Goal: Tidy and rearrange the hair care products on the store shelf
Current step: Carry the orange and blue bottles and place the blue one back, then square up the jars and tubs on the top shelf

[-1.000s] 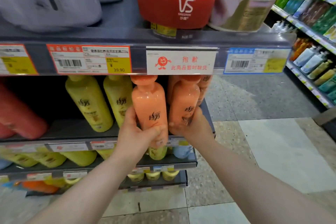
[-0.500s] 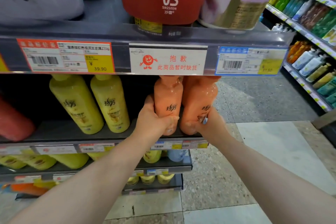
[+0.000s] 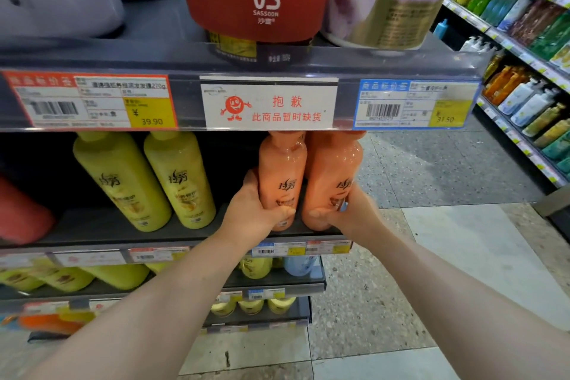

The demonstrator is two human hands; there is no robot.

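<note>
The left hand grips the left orange bottle low on its rounded body, w/ the thumb across the front. The right hand curls round the base of the right orange bottle. Both are smooth glossy plastic, upright & touching, at the right end of the dark shelf. Two yellow bottles, same tapered shape, stand further left.

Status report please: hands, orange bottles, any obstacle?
Left hand grips left orange bottle. Right hand grips right orange bottle. Both upright, side by side. Yellow bottles stand apart, left.
</note>
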